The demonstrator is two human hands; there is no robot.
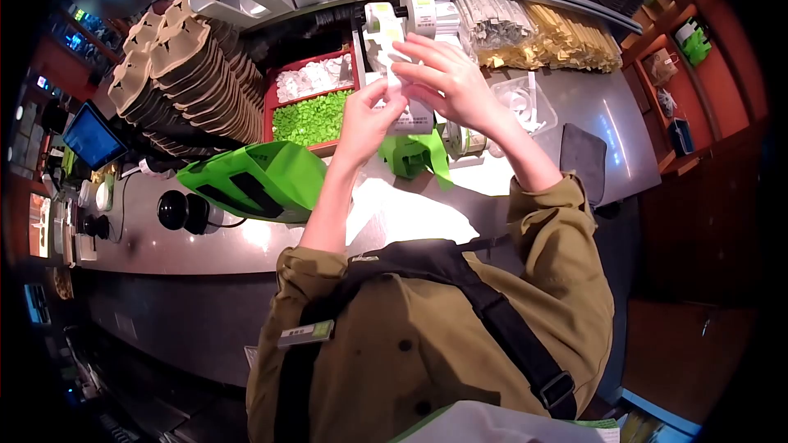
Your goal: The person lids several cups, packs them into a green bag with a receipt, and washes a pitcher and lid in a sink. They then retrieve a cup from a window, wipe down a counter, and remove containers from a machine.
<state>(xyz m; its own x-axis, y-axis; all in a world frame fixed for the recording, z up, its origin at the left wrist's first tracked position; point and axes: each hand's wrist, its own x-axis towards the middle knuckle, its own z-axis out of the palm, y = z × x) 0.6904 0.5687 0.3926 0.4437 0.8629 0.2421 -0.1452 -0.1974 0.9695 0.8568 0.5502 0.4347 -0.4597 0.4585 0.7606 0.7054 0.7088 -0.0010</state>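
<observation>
Both hands are at a label dispenser on the counter, which carries a white label roll (421, 8). My left hand (365, 125) is closed, thumb and forefinger pinching the lower end of a white label strip (394, 92). Just above and to the right, my right hand (450, 80) has its fingers stretched out and apart, fingertips touching or nearly touching the strip. Under the hands hangs a green strip-like piece (413, 156). A green carrier bag (283, 176) with dark handles stands left of my left forearm.
Stacked cardboard cup carriers (193, 70) rise at the left, beside a red tray (268, 107) of small green pieces and white packets. Wrapped straws (566, 37) lie at the back right. A clear container (542, 107) and a dark cloth (583, 162) are at the right; a tablet (94, 138) stands far left.
</observation>
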